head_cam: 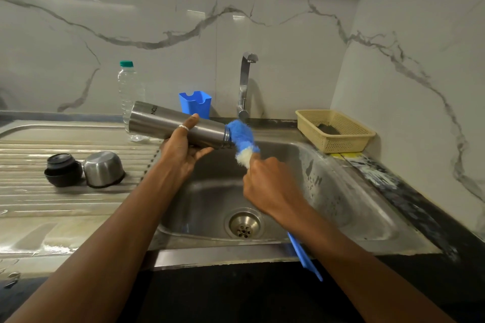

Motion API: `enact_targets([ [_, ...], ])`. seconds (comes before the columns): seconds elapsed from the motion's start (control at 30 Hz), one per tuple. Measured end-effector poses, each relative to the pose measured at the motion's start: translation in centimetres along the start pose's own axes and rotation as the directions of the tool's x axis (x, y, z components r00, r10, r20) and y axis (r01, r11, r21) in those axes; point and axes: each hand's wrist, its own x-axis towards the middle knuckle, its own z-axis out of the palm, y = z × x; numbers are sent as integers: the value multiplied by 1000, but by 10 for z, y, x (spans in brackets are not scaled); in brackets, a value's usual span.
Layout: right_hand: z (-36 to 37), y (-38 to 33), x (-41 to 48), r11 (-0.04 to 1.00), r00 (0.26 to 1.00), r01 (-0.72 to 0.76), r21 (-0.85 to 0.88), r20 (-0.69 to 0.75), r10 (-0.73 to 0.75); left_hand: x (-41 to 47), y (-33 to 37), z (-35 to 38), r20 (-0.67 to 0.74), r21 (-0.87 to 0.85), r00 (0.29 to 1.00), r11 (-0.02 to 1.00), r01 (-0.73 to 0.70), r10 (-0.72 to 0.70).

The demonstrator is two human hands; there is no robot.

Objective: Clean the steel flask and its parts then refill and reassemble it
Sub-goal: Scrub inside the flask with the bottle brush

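With the left hand (183, 149) gripping the flask (168, 123) steady, the right hand (267, 183), fist round the brush (242, 140), should push straight into its mouth.

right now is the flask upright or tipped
Tipped: the steel flask lies nearly level in the left hand, mouth toward the bottle brush.

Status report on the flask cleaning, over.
Left hand grips steel flask sideways, mouth over sink. Right hand holds blue brush, bristles at flask mouth. Black stopper and steel cup parked on drainboard, clear of the work.
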Motion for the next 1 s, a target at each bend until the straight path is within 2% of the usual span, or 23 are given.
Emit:
enact_targets([
  [0.1,-2,2,-2,1000,1000,24,1,2,-24,3,2,-4,-15,17,1000,1000,1,0],
  [0.23,-8,-2,18,999,999,-37,30,-36,38,-3,-3,0,-63,98,998,995,-16,23],
  [0.3,-9,-4,12,999,999,-32,32,-30,32,-4,-3,1,-63,86,998,996,-15,21],
  [0.43,-9,-3,-7,999,1000,30,-12,8,-29,-4,3,-2,-32,21,999,1000,11,-10],
  [0.6,-11,2,16,998,998,-59,35,16,59,-9,0,4,19,10,999,1000,29,-29],
  [0.73,-10,5,8,998,998,-59,24,11,58,-9,-1,6,77,39,997,999,27,-30],
  [0.9,-12,0,-11,1000,1000,1,-9,-6,-1,-10,-1,8,44,65,998,997,-46,44],
  [1.0,-14,-5,-1,999,1000,-25,-44,6,25,-12,1,9,30,49,997,996,-77,76],
])
